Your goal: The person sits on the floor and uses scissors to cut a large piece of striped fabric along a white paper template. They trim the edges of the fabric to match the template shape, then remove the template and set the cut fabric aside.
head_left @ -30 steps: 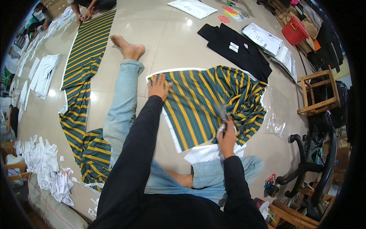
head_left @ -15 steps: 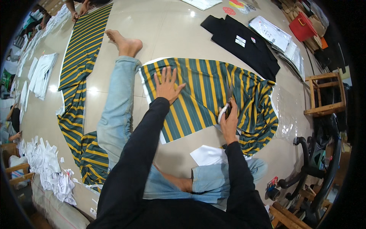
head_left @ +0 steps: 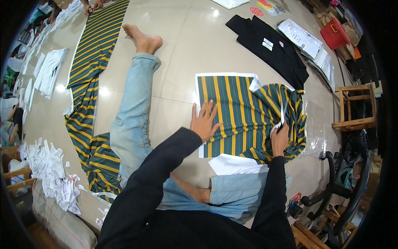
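A green cloth with yellow stripes and a white border [head_left: 232,120] lies on the floor before my bent leg. Its left part is spread fairly flat, while the right part is bunched in folds. My left hand [head_left: 203,122] rests on the cloth's left edge, fingers spread. At the folds on the right, my right hand [head_left: 280,139] grips a pair of scissors, mostly hidden by the fingers and cloth. A corner of the far edge is turned up, showing its white underside [head_left: 255,84]. A white piece of cloth [head_left: 236,165] pokes out beneath the near edge.
A longer striped cloth [head_left: 93,54] stretches along my outstretched leg; another person's hands [head_left: 93,6] are at its far end. Folded black garments [head_left: 269,52], clear-bagged white packs [head_left: 300,37], a red bucket [head_left: 334,34] and a wooden stool [head_left: 355,107] stand right. White scraps [head_left: 52,178] lie left.
The striped cloth has been drawn to the right, its far edge now partly folded over. Both my hands have shifted right and slightly nearer, the right one still holding the scissors.
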Demonstrator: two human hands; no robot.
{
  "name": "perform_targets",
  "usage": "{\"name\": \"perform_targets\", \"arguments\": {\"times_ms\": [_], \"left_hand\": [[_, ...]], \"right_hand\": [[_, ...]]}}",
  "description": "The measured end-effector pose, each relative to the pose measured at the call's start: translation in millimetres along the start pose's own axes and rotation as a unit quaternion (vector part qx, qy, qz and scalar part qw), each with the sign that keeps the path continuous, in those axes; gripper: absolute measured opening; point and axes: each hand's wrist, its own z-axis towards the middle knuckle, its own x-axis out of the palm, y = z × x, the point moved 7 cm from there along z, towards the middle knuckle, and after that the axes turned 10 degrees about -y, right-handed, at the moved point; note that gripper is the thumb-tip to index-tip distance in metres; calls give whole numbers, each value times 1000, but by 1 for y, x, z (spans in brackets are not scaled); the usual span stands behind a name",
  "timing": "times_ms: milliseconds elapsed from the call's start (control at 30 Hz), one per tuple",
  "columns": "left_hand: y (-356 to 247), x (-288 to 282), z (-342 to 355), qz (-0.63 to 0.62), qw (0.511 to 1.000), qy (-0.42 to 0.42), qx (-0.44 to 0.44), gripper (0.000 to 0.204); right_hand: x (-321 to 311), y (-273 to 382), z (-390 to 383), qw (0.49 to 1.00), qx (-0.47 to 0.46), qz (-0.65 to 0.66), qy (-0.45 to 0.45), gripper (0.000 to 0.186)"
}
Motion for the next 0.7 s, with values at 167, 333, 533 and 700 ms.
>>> {"name": "perform_targets", "arguments": {"times_ms": [167, 333, 533, 700], "left_hand": [[11, 1, 38, 10, 1000, -22, 11, 76], [36, 20, 146, 0, 997, -17, 80, 71], [42, -54, 147, -191, 950, -246, -34, 57], [22, -59, -25, -214, 940, -183, -193, 34]], "right_hand": [[-29, 23, -30, 988, -26, 125, -83, 56], [21, 16, 23, 984, -88, 97, -123, 54], [16, -22, 80, 979, -13, 185, -85, 51], [-22, 51, -48, 861, 85, 499, -37, 54]]}}
